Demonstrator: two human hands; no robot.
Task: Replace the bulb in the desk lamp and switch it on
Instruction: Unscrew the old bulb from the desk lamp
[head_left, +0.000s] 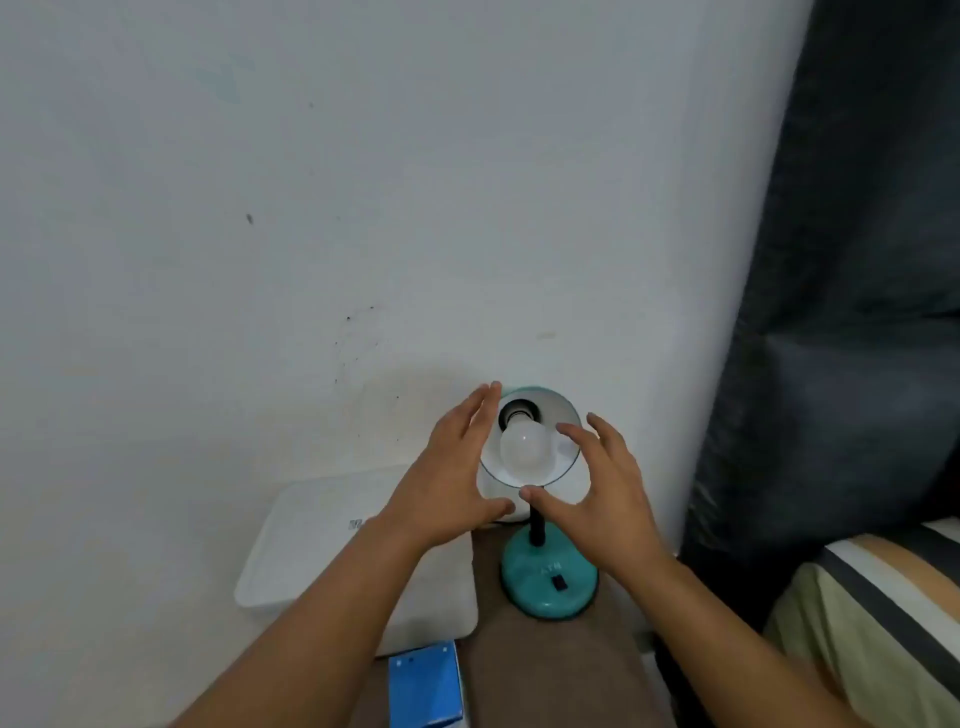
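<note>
- Sitting in the socket of the desk lamp (548, 540), a round, matte white bulb (524, 445) faces up toward the camera, framed by the cone-shaped shade (563, 415), which is white inside with a teal rim.
- A short black neck joins the shade to a glossy, domed teal base (545, 584) carrying a small black rocker switch (559, 582).
- The left hand (451, 478) has its grip open, fingers straight and spread along the shade's left edge, thumb reaching under it; whether it touches the rim is hard to tell.
- The right hand (605, 486) likewise has an open grip, fingers relaxed and fanned by the shade's right rim, thumb near the neck, holding nothing.
- The lamp stands on a brown, cloth-like desk (550, 670) surface.
- Left of it lies a smooth white rounded-corner box (322, 551), and nearer, a blue carton (426, 686).
- Behind is a scuffed pale wall (311, 208); a dark curtain (857, 312) hangs at right, above striped bedding (872, 613).
</note>
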